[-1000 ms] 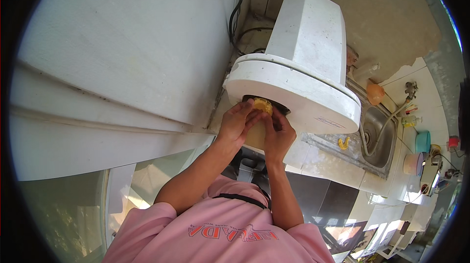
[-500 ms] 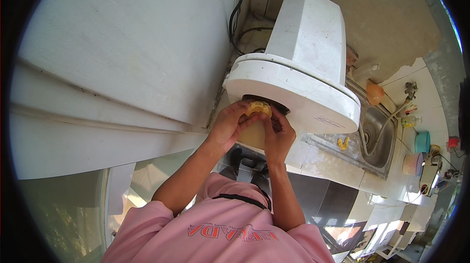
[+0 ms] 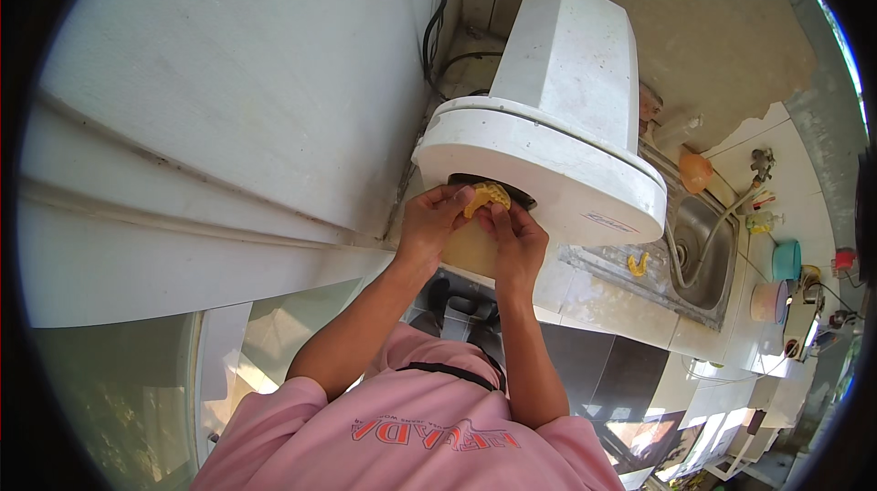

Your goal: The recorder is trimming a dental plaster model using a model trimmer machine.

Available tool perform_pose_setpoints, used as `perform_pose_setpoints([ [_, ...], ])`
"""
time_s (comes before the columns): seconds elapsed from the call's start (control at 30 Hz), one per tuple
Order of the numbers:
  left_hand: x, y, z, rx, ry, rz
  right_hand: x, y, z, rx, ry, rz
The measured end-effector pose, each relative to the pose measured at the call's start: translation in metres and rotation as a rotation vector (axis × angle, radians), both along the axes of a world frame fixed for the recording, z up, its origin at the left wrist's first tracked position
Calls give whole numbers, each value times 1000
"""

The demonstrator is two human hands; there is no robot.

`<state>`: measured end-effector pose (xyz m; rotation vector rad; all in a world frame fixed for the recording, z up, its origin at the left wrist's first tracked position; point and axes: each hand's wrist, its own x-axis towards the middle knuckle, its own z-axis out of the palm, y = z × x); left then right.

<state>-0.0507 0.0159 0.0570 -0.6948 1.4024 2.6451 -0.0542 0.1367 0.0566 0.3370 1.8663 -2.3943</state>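
Note:
A yellow horseshoe-shaped plaster dental cast (image 3: 488,198) is held between both my hands, right at the dark round opening (image 3: 525,200) in the white trimming machine (image 3: 539,171). My left hand (image 3: 434,224) grips the cast's left side, thumb on top and fingers curled under. From the other side, my right hand (image 3: 517,240) pinches it between thumb and fingers. The machine's rim hides the far edge of the cast, so I cannot tell whether it touches anything inside. A second yellow cast (image 3: 638,264) lies on the sink's ledge to the right.
A steel sink (image 3: 717,258) with a hose (image 3: 681,263) is set into the tiled counter (image 3: 598,299) on the right. Beyond it stand a teal cup (image 3: 787,261) and a pink-white tub (image 3: 769,302). A pale wall panel (image 3: 228,126) rises close on my left. Black cables (image 3: 437,25) run behind the machine.
The cast has turned and tilted in my fingers, so more of its bumpy arch shows. My left thumb now lies farther over its left end. Both hands stay at the opening.

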Motion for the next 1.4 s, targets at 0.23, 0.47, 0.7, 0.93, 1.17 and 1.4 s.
perform_pose_setpoints([
  [0.23, -4, 5, -2, 34, -86, 85, -1, -2, -1, 6, -20, -7],
  [0.47, -5, 7, -3, 20, -103, 89, -1, 1, -4, 58, -28, -3],
  [0.7, -5, 10, -5, 7, -71, 99, 0, -2, -1, -21, -14, -41],
  [0.93, -2, 8, -5, -17, -62, 102, -2, -7, -1, -69, -17, -83],
  [1.17, 5, 9, -1, 45, -37, 156, -4, -12, 4, -71, -59, -93],
  [1.4, 12, 8, 5, 0, 42, 148, -9, -10, 2, 120, -12, -77],
])
